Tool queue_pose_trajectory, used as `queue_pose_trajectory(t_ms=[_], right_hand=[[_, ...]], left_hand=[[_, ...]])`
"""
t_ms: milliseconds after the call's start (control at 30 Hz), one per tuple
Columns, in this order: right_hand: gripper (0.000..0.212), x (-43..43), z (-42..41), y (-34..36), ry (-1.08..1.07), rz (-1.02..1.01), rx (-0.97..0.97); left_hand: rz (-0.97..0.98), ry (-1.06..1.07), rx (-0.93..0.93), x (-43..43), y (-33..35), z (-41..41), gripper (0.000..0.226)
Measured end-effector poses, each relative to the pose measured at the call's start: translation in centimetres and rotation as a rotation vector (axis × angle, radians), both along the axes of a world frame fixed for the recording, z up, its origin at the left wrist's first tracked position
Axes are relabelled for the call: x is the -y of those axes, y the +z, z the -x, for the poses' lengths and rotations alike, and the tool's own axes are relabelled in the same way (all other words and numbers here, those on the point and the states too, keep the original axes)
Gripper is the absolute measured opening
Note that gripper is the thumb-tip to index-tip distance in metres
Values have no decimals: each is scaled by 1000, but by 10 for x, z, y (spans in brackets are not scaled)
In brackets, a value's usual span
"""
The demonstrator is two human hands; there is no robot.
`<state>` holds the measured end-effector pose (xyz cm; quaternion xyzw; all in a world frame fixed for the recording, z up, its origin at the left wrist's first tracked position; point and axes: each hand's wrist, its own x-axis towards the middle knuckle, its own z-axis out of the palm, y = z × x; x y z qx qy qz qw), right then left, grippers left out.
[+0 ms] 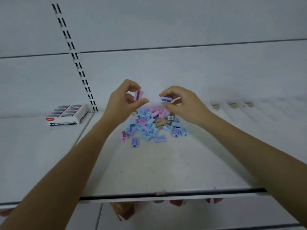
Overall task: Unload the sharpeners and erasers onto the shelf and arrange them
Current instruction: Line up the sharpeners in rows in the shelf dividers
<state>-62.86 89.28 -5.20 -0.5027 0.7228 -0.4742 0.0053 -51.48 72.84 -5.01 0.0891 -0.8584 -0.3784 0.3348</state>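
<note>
Left hand (123, 101) pinching pink sharpener (138, 95), long axis near upright. Right hand (180, 102) pinching purple sharpener (166, 100), long axis lying left-right, blade apparently facing near. Both just above far edge of loose sharpener pile (152, 126) on shelf (166, 168). Eraser box (67, 114) well left, nearer left hand.

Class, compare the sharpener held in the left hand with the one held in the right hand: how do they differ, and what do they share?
The left hand pinches a pink sharpener standing upright; the right hand pinches a purple sharpener lying level. The purple one shows its metal blade; the pink one shows none. Both share the same small block shape and are held above the pile.
</note>
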Motion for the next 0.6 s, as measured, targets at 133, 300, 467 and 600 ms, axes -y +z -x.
queue_pose_trajectory(t_ms=[133, 300, 467, 600], right_hand=[[18, -50, 37, 8, -62, 4, -23], [16, -124, 93, 16, -97, -123, -20], [19, -196, 137, 18, -141, -12, 248], [24, -235, 173, 12, -204, -4, 325]], left_hand=[[11, -107, 23, -37, 16, 39, 17], [4, -115, 0, -105, 25, 99, 14], [-20, -105, -6, -173, 19, 154, 25], [-28, -146, 75, -216, 4, 187, 19]])
